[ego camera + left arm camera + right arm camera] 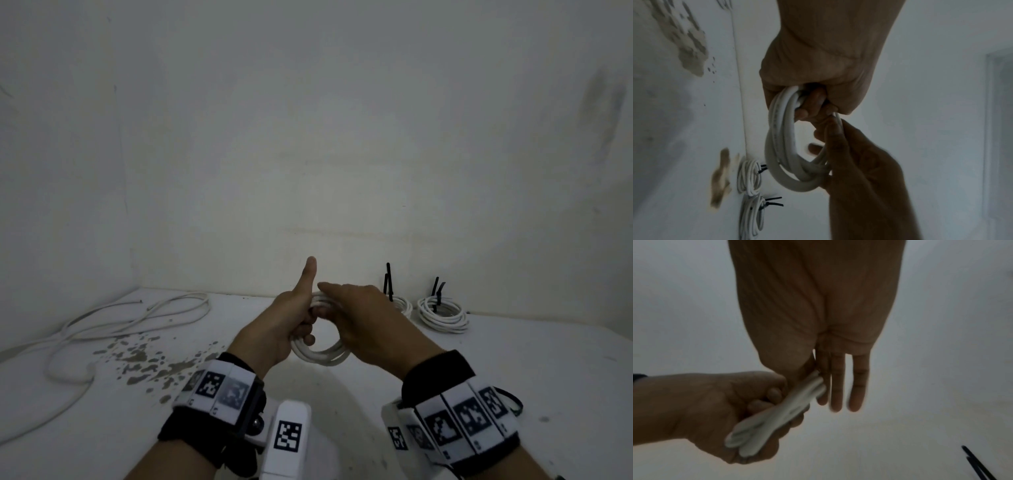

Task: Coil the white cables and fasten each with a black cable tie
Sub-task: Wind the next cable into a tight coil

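A coil of white cable (322,356) hangs in the air above the white table, with no tie visible on it. My left hand (308,329) grips its left side in a fist, thumb pointing up; the left wrist view shows the fingers curled through the coil (781,138). My right hand (359,318) lies over the right side. Its fingers (836,382) are stretched out straight, and the coil (777,417) is pinched between thumb and index finger. Two tied coils (442,315) (402,305) lie at the back right, each with black cable tie tails (436,291) sticking up.
A loose, uncoiled white cable (102,329) sprawls across the left of the table (531,359). Brown stains (144,359) mark the surface left of my hands. White walls close the table in at the back and left.
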{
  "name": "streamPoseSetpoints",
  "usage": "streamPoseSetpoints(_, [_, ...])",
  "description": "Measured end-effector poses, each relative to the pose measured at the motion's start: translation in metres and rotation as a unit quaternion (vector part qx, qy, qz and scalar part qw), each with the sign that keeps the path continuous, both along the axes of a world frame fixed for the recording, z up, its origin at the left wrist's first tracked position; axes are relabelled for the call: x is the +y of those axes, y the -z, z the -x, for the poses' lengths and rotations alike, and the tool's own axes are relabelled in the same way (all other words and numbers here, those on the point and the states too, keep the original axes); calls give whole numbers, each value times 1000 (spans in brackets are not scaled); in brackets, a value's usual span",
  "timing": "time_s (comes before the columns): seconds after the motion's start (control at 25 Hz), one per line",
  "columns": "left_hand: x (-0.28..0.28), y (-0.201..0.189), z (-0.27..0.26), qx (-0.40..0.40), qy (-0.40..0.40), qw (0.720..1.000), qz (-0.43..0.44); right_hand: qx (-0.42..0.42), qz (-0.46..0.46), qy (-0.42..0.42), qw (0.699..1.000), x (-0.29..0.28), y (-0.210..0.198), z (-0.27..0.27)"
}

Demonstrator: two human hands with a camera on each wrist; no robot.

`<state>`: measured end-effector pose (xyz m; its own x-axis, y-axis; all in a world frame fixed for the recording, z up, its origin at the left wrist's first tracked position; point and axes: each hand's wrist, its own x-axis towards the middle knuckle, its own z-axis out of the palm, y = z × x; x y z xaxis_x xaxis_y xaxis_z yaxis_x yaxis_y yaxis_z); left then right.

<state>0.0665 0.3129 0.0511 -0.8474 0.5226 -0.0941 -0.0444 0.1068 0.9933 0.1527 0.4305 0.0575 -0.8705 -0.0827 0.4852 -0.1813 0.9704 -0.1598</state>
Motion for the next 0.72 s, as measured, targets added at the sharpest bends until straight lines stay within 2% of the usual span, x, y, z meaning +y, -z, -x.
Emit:
streamPoseSetpoints(0.12, [0,-4,0,-26,59,998,-27,62,72,-35,995,14,1,2])
streamPoseSetpoints(0.24, [2,-5,-4,-53,95,993,-38,61,60,-36,996,20,7,1])
streamPoseSetpoints(0.36, [6,4,-10,-19,55,998,-12,21,31,-46,998,20,25,4])
streamPoseSetpoints(0.44, [13,12,-15,7,1,1000,-10,-6,54,-62,997,26,32,1])
streamPoseSetpoints(0.56, [33,23,-31,65,-18,997,21,-61,111,-77,989,51,26,-28])
streamPoseSetpoints(0.64, [50,27,-47,97,-12,995,36,-121,120,-61,984,71,17,-57])
streamPoseSetpoints(0.72, [70,30,-65,103,0,994,36,-183,130,3,974,99,11,-91])
